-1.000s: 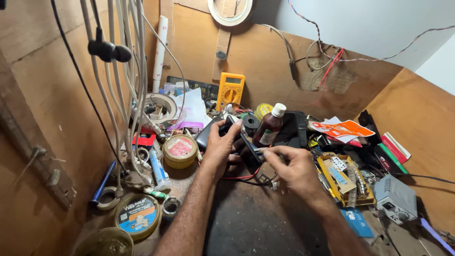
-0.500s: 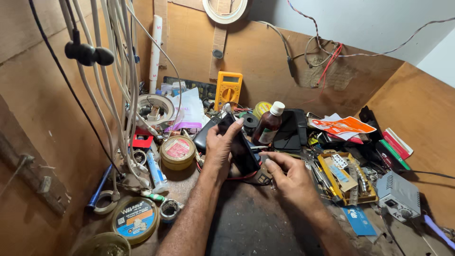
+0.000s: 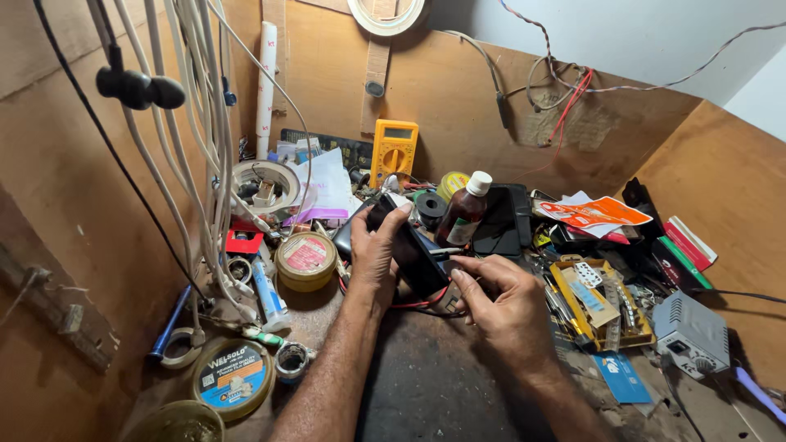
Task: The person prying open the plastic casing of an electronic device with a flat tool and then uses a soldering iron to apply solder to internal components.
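Gripping a black box-shaped device [image 3: 413, 250] near the middle of the frame, the left hand [image 3: 378, 258] wraps around its left side, thumb along one edge and fingers curled over the upper end, so the device stands tilted above the dark worktop [image 3: 426, 385]. The right hand [image 3: 503, 303] sits just to its right, thumb and forefinger pinched on a thin metal tool [image 3: 446, 251] whose tip meets the device's right edge; the remaining fingers are loosely curled. Red and black wires [image 3: 422, 301] trail from under the device toward the lower centre. The device looks rigid and smooth-sided, probably light enough for one hand but apt to slip, so a grasp across its long flat sides, as the left hand has it, seems the safest hold; the wires look soft and easily strained where they join the body, and are best left slack rather than used as a handle. Just behind the device, toward the upper centre, stand a brown bottle with a white cap [image 3: 465, 209] and a yellow multimeter [image 3: 393, 151]; a round yellow tin [image 3: 305, 260] lies to the left, and a yellow parts tray [image 3: 602, 303] to the right.
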